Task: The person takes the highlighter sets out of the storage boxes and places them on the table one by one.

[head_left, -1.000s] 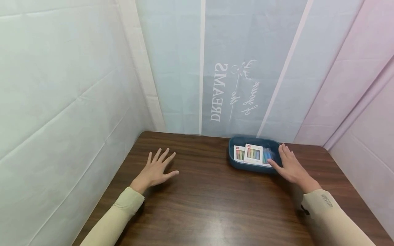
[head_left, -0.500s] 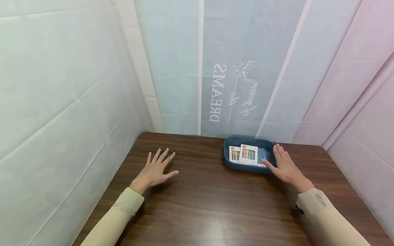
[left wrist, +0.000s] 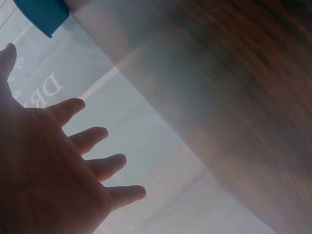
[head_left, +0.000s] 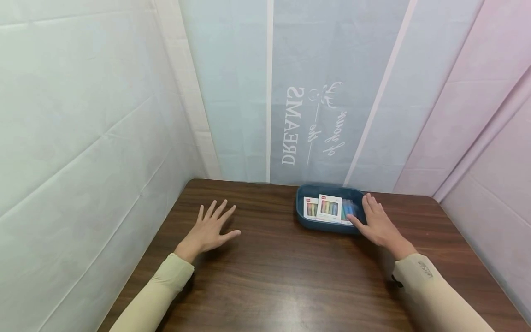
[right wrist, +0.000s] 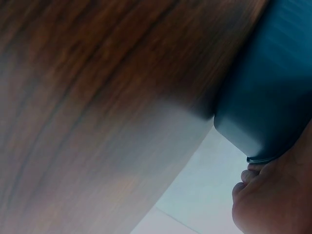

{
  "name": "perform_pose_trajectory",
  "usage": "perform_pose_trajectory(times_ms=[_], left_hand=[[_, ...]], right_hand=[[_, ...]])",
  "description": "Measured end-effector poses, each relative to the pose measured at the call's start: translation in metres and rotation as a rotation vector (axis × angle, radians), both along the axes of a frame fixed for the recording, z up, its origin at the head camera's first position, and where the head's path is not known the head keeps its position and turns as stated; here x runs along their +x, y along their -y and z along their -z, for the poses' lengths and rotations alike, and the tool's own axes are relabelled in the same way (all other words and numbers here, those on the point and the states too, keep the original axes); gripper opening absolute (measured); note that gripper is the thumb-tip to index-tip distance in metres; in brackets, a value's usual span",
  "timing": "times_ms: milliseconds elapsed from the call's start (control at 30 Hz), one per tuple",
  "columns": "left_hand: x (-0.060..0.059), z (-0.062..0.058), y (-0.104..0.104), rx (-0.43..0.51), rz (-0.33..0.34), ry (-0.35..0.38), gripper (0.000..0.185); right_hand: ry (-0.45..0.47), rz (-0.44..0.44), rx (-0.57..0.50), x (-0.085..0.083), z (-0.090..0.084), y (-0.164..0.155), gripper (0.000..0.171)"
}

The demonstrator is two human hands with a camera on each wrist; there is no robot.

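Note:
A dark teal plastic basket stands near the table's back edge, right of centre. Inside lie two white boxes picturing coloured sticks, the front box overlapping the other, and some blue sticks beside them. My right hand lies along the basket's right end, fingers straight against its side and thumb over the near rim. In the right wrist view the palm is right at the basket wall. My left hand is spread over the table at left and holds nothing.
The brown wood-grain table has its back edge against a blue-grey hanging cloth with lettering. Pale sheets enclose the left and right sides.
The basket with its boxes has slid left along the table's back, with my right hand moving along at its right end. My left hand has stayed in place.

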State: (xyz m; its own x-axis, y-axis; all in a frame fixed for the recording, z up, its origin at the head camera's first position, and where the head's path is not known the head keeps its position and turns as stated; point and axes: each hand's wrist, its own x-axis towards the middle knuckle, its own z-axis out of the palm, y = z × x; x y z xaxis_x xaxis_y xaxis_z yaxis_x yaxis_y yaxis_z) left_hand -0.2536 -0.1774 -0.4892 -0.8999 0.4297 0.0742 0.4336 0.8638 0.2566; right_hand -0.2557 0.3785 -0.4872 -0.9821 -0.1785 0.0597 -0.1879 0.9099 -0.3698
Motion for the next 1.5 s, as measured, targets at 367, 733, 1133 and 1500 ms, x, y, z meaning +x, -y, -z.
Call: perform_pose_trajectory(times_ms=[367,733,1133,1500], left_hand=[[0.003,-0.001,-0.001,0.003,0.001,0.006,0.088],[0.005,-0.001,-0.002,0.01,0.004,0.001,0.088],[0.004,0.003,-0.003,0.012,0.007,-0.011,0.09],[0.005,0.004,-0.008,0.007,0.013,0.007,0.089]], right_hand=[[-0.003,-0.001,-0.006,0.0,0.002,0.012,0.107],[-0.014,0.005,0.0,0.0,0.005,0.021,0.108],[-0.008,0.013,-0.003,0.0,0.005,0.03,0.11],[-0.022,0.009,0.002,-0.001,0.006,0.038,0.111]])
